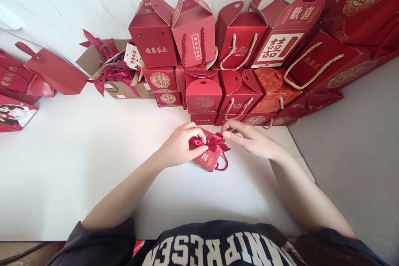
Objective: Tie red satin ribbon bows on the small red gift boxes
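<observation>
A small red gift box lies on the white tabletop in front of me, with printed characters and a dark red cord handle at its right side. A shiny crimson ribbon bow sits across its top. My left hand has its fingers curled over the bow's left side, thumb and fingers pinching the ribbon near the knot. At the bow's upper right edge, the thumb and forefinger of my right hand close in on the loop's tip. The exact contact there is small and partly hidden.
Stacked red gift boxes with cord handles stand close behind my hands, against the tiled wall. An open cardboard box holds ribbon bows at the back left. More red boxes lie farther left. A grey wall bounds the right.
</observation>
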The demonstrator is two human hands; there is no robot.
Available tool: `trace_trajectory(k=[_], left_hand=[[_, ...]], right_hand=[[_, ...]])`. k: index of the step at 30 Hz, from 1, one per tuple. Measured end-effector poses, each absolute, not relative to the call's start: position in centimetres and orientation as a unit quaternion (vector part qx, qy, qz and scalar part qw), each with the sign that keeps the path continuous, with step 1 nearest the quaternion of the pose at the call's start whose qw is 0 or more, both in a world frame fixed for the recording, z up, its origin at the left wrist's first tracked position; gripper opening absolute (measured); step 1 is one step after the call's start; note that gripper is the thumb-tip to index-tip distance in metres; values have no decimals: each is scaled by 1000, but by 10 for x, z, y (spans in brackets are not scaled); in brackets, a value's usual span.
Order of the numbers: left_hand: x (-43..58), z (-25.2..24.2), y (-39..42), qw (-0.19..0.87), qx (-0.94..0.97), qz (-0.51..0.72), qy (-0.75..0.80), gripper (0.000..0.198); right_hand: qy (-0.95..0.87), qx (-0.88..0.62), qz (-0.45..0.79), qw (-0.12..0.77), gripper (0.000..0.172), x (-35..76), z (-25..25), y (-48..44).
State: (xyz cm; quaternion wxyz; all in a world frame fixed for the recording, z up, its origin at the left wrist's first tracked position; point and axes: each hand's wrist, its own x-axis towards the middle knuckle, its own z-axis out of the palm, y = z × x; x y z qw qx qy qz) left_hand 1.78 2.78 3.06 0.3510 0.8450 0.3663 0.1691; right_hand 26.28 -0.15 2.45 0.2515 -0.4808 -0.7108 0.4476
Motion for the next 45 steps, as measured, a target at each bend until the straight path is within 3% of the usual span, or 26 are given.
trace_trajectory(k=[7,13,20,26,30,36,45], left_hand=[[12,34,32,393,825,161,372,9],[7,37,35,474,770,142,402,16],[2,41,42,591,698,143,378,20],[-5,43,48,478,773,190,372,19],[-13,47,53,404,845,133,324,21],[-11,44,52,401,865,131,271,5],[-6,44,45,328,894,185,241,8]], right_hand=[[-717,-458,480,214,34,264,22,-2],[-737,-447,463,207,27,255,24,-9],[-692,-436,546,181,28,253,25,-10],[-643,-438,613,138,31,254,26,-11],[-658,-425,604,150,31,254,25,-10],[-673,-415,595,146,31,254,25,-9],[-680,-409,591,148,30,255,24,-8]])
